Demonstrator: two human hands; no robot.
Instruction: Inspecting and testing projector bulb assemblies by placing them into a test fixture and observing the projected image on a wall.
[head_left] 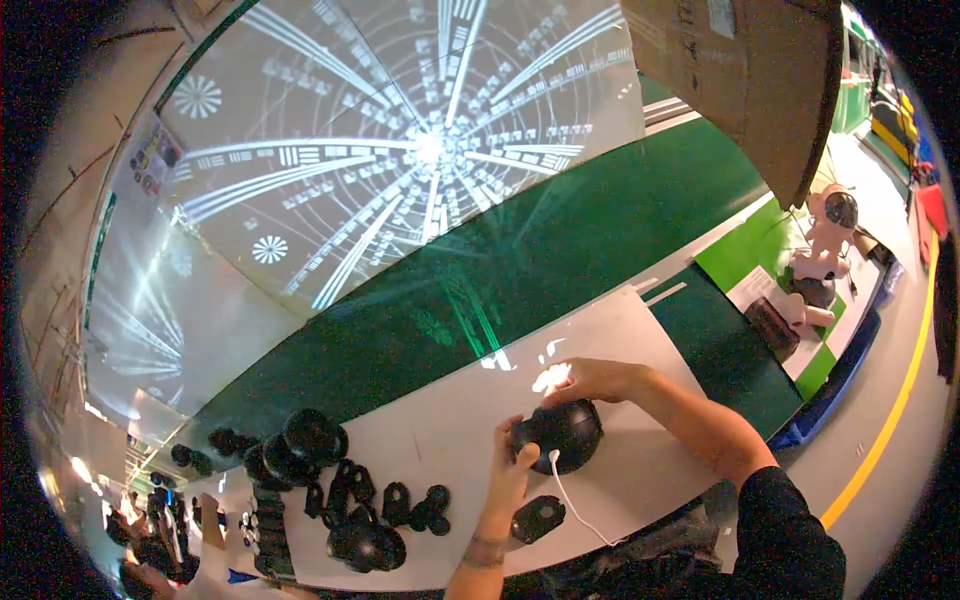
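Note:
A round, glossy black projector (572, 437) rests on the white table top (455, 450) in front of me. My left hand (510, 470) grips its left side, thumb toward me. Around its far side reaches my right hand (590, 381), its fingers at the front, where bright light falls on them; the fingertips are partly hidden. A white cable (574, 503) is plugged into the near side and trails toward the table's front edge. Close to my left wrist lies a black oval part (538, 518).
Several black round housings (313, 437) and small black parts (397, 503) sit to the left. A white screen (225, 215) beyond the green surface (620, 215) shows a radiating light pattern. Brown cardboard (755, 85) hangs upper right; a white figure-shaped device (828, 235) stands at right.

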